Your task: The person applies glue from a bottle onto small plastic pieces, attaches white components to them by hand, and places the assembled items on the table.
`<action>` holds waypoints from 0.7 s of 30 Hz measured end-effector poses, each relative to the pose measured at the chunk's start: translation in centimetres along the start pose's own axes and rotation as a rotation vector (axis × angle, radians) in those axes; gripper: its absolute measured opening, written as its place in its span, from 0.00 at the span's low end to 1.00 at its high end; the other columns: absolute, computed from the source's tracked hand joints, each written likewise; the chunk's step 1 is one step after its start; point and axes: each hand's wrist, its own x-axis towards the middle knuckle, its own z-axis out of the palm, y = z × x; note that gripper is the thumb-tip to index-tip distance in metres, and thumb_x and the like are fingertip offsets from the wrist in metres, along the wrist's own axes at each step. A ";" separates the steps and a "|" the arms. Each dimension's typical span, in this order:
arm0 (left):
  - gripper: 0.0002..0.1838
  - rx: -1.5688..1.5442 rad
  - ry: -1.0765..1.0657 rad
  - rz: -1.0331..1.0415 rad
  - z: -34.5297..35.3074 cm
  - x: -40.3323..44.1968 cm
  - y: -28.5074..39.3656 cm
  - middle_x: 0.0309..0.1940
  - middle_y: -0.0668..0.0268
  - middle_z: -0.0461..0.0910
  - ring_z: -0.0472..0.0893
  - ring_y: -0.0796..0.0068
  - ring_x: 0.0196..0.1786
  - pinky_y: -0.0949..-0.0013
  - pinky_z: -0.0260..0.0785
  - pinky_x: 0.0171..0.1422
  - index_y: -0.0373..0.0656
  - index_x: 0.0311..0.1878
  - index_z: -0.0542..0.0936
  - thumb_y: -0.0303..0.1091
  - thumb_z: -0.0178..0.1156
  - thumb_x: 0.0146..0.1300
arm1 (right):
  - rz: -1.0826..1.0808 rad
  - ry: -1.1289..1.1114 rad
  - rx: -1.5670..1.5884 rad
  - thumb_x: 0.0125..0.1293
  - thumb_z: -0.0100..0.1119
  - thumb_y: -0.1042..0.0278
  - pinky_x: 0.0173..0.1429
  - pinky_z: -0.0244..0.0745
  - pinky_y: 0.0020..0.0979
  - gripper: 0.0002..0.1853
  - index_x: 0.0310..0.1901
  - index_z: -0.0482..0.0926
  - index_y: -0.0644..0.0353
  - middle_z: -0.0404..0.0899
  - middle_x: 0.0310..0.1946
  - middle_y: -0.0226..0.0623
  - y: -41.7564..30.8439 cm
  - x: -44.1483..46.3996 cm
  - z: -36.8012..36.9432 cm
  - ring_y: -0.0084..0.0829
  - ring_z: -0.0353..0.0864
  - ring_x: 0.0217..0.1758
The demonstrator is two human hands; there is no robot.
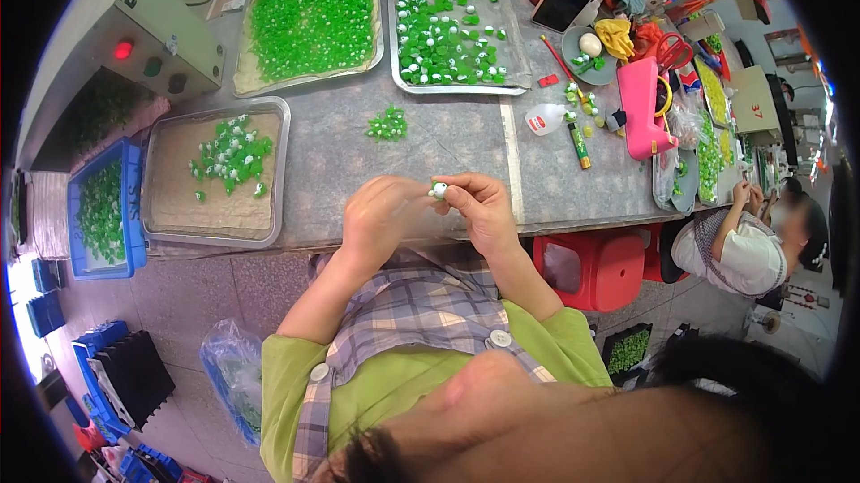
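Here, my right hand [491, 216] pinches a small green-and-white figure [439, 190] between thumb and fingers. My left hand [376, 219] curls loosely just beside it, blurred; I cannot tell whether its fingertips touch the figure. Beyond my hands, a little green cluster [387, 124] lies on the table [331, 151]; to their left, a tray [197, 221] holds more pieces [235, 153].

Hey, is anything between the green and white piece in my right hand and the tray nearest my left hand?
Yes, your left hand is beside the piece, toward that tray. Beyond it, nothing visible stands before the tray's rim; the small green pile lies farther back, off the direct line.
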 end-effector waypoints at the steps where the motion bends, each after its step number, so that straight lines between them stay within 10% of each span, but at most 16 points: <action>1: 0.08 0.002 0.001 0.000 0.0 0.0 0.0 0.24 0.65 0.76 0.75 0.68 0.27 0.72 0.66 0.30 0.41 0.28 0.75 0.23 0.60 0.39 | 0.000 -0.001 0.001 0.53 0.55 0.74 0.32 0.66 0.22 0.09 0.36 0.76 0.67 0.76 0.27 0.35 0.0 0.1 0.0 0.22 0.72 0.26; 21: 0.08 0.101 -0.040 0.144 -0.3 0.4 0.0 0.22 0.65 0.74 0.73 0.68 0.24 0.71 0.65 0.27 0.41 0.28 0.75 0.23 0.57 0.38 | 0.012 -0.031 -0.199 0.52 0.56 0.75 0.37 0.68 0.18 0.07 0.34 0.77 0.65 0.77 0.28 0.34 -1.3 0.0 -0.5 0.19 0.74 0.31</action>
